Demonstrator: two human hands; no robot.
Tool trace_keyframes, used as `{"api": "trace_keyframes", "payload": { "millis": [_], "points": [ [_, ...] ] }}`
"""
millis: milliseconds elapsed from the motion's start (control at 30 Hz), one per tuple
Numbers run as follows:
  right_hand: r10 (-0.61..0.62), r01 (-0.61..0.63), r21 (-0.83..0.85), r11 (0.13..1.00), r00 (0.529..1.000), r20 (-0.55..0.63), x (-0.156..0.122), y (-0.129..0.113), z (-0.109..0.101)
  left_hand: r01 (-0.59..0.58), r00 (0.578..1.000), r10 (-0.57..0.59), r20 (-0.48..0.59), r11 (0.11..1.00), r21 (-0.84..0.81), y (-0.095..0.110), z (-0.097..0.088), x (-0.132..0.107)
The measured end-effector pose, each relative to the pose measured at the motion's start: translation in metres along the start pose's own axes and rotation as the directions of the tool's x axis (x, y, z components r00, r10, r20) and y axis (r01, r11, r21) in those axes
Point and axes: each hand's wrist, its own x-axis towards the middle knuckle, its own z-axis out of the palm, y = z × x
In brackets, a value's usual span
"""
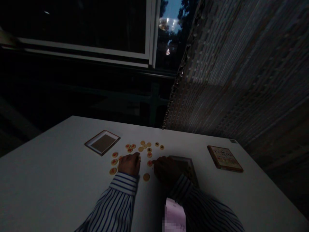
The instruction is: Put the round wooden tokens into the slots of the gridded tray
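Observation:
Round wooden xiangqi pieces lie loosely spread on the white table. My left hand [129, 163] is closed, its fingertips pinching a piece [139, 158] that is partly hidden. Beside that hand lie several red-marked pieces [114, 162]. My right hand [166, 169] is in deep shadow, with its fingertips at the edge of a red-marked piece [150, 163]; how its fingers are bent is too dark to make out. Between my wrists sits a piece with no visible marking [146, 177]. An open box part [189, 170] with pieces inside lies partly under my right hand and sleeve.
A shallow tray-like lid [102, 142] lies at the back left of the white table [60, 167]. A flat box with a printed cover [225, 158] is at the right. A bead-string curtain [229, 64] hangs behind, beside a dark window. A pinkish object [175, 215] shows at the bottom.

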Motion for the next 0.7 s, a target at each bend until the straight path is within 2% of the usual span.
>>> {"api": "trace_keyframes", "payload": {
  "millis": [100, 267, 400, 567, 700],
  "points": [
    [0.009, -0.009, 0.002, 1.000, 1.000, 0.008, 0.000, 0.000, -0.001, -0.015, 0.999, 0.015, -0.045, 1.000, 0.006, 0.000, 0.000, -0.001],
    [0.004, -0.004, -0.010, 1.000, 1.000, 0.023, 0.000, 0.001, -0.002, -0.087, 0.979, 0.084, -0.188, 0.996, -0.009, -0.001, 0.002, -0.002],
    [0.017, -0.016, -0.012, 1.000, 1.000, 0.022, 0.000, 0.000, -0.004, -0.149, 0.945, 0.123, -0.304, 0.987, -0.063, 0.000, 0.000, -0.002],
    [0.026, -0.026, -0.002, 1.000, 0.999, 0.020, 0.001, 0.000, -0.004, -0.284, 0.890, 0.192, -0.415, 0.943, -0.172, 0.002, -0.010, -0.003],
    [0.026, -0.026, -0.003, 1.000, 1.000, 0.007, 0.001, 0.002, -0.003, -0.342, 0.863, 0.211, -0.459, 0.913, -0.224, 0.005, -0.018, -0.005]
  ]
}}
